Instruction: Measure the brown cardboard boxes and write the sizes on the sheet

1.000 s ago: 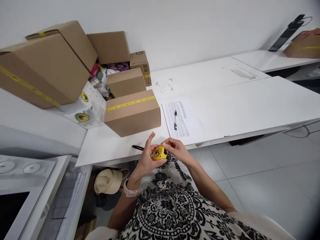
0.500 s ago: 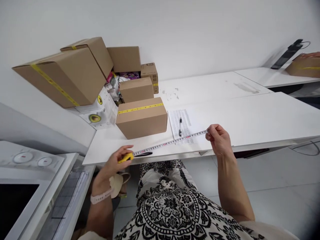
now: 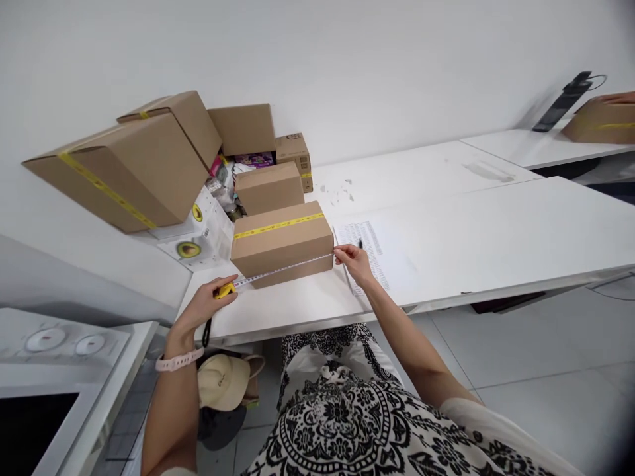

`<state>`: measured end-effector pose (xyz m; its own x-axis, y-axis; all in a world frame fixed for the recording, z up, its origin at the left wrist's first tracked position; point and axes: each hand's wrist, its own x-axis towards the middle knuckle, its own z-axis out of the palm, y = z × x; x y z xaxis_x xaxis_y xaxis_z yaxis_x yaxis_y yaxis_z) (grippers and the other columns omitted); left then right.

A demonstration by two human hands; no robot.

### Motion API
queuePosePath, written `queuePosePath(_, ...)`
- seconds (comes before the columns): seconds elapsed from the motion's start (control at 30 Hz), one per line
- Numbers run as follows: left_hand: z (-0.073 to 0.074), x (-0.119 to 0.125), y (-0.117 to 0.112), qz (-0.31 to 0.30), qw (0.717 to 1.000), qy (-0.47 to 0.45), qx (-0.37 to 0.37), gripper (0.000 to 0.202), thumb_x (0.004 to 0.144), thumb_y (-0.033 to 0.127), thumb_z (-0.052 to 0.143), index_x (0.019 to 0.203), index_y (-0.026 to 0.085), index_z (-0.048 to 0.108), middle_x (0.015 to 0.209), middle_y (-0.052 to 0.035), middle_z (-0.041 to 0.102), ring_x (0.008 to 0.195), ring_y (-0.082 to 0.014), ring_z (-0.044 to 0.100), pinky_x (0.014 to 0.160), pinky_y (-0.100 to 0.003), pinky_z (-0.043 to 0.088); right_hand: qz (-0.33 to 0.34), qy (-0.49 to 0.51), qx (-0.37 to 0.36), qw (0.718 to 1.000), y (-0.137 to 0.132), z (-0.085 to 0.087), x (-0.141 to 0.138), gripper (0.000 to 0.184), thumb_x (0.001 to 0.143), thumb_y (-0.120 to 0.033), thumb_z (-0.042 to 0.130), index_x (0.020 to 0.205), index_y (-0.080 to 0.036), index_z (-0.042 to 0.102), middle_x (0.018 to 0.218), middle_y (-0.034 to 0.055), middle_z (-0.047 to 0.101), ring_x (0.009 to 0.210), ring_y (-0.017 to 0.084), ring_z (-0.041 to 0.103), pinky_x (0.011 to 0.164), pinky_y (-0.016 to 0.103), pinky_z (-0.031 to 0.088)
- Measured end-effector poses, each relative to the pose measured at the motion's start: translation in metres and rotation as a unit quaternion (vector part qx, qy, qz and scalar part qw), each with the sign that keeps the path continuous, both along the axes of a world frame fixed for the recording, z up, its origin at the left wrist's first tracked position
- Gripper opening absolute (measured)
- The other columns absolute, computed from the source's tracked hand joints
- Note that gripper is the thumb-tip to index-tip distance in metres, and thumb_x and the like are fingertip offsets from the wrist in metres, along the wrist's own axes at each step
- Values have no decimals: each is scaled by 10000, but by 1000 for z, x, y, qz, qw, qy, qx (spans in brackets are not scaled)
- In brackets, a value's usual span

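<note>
My left hand [image 3: 206, 303] grips the yellow case of a tape measure [image 3: 226, 290] just left of a taped cardboard box [image 3: 285, 246]. A black wrist strap [image 3: 206, 332] dangles below that hand. The pulled-out blade [image 3: 282, 268] runs along the front face of the box. At the box's right front edge, my right hand [image 3: 354, 262] pinches the free end of the blade. Under and beside this hand lies a printed sheet [image 3: 380, 264], with a black pen [image 3: 360, 244] partly hidden by the fingers.
Behind stand a smaller carton [image 3: 270, 190] and an open box of goods [image 3: 243, 129]. Large cartons [image 3: 143, 165] are stacked at left on white avocado-printed boxes [image 3: 198, 241]. A white oven-like appliance [image 3: 44, 370] sits lower left. Far right: a dark bottle [image 3: 563, 102] and another person's hand [image 3: 620, 98] on a carton.
Both hands have moved forward, bringing the blade from the table's front edge up to the box's front face. My right hand has come left and the stretched blade is shorter.
</note>
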<state>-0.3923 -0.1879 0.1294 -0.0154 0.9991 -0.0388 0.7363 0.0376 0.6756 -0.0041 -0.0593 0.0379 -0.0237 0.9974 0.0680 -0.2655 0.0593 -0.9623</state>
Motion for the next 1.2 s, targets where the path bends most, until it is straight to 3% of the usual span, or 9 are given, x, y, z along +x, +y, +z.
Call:
queuePosePath(0.17, -4, 2, 10, -17, 1000, -26, 3, 714, 735, 600, 698, 1242, 97, 709, 1071, -120, 716, 968, -256, 635, 905, -361, 468, -18, -4, 0, 1000, 6, 2, -5, 418, 610, -547, 826, 757, -170, 722, 601, -4, 623, 552, 125, 532, 581, 300, 494)
queuePosePath(0.4, -2, 9, 18, 6, 997, -80, -1, 652, 646, 625, 778, 1065, 125, 785, 1112, -145, 737, 1017, -285, 646, 910, -372, 484, -76, -79, 16, 994, 5, 5, -15, 414, 684, -577, 758, 685, -168, 693, 560, -12, 560, 543, 129, 488, 537, 281, 421)
queuePosePath(0.47, 7, 13, 16, 5, 996, -93, 1, 602, 643, 613, 790, 1011, 136, 799, 1093, -143, 745, 990, -281, 652, 862, -356, 503, -102, -103, 34, 989, 1, 17, -13, 434, 713, -597, 730, 653, -173, 661, 557, -18, 534, 546, 123, 465, 542, 276, 404)
queuePosePath(0.57, 30, 17, 10, -7, 995, -100, -9, 487, 670, 558, 797, 959, 166, 811, 1033, -108, 758, 885, -243, 665, 749, -305, 519, -133, -161, 67, 976, -10, 49, -1, 455, 757, -594, 709, 605, -178, 607, 546, -29, 477, 548, 110, 411, 535, 269, 343)
queuePosePath(0.7, 66, 26, 10, -10, 988, -123, -92, 406, 674, 471, 797, 956, 180, 807, 785, -47, 743, 676, -178, 645, 582, -241, 490, -121, -237, 83, 960, -17, 91, 24, 468, 783, -539, 721, 550, -183, 527, 530, -35, 423, 534, 95, 362, 519, 267, 283)
queuePosePath(0.8, 82, 32, 25, -13, 979, -149, -142, 369, 667, 398, 790, 959, 173, 802, 746, -44, 738, 661, -170, 655, 569, -228, 499, -104, -253, 59, 960, -7, 101, 33, 478, 767, -504, 736, 513, -191, 477, 505, -41, 393, 513, 90, 345, 505, 265, 275)
queuePosePath(0.9, 89, 31, 50, -23, 969, -169, -178, 316, 647, 378, 772, 879, 166, 803, 763, -64, 749, 665, -176, 672, 588, -238, 526, -96, -256, 30, 961, 12, 97, 31, 451, 747, -505, 737, 523, -189, 507, 500, -37, 422, 496, 89, 345, 488, 265, 269)
queuePosePath(1.03, 89, 19, 85, -15, 969, -164, -182, 295, 615, 362, 756, 834, 169, 794, 750, -57, 745, 657, -182, 671, 575, -250, 534, -100, -300, 25, 949, 47, 91, 19, 425, 753, -491, 722, 529, -189, 525, 505, -24, 468, 504, 102, 389, 509, 270, 311)
queuePosePath(1.2, 81, 12, 126, 1, 979, -94, -179, 189, 579, 329, 734, 667, 162, 741, 657, -40, 705, 610, -168, 645, 517, -219, 488, -93, -393, -5, 915, 85, 87, -2, 362, 743, -445, 709, 537, -200, 541, 519, 1, 526, 551, 145, 476, 553, 287, 358)
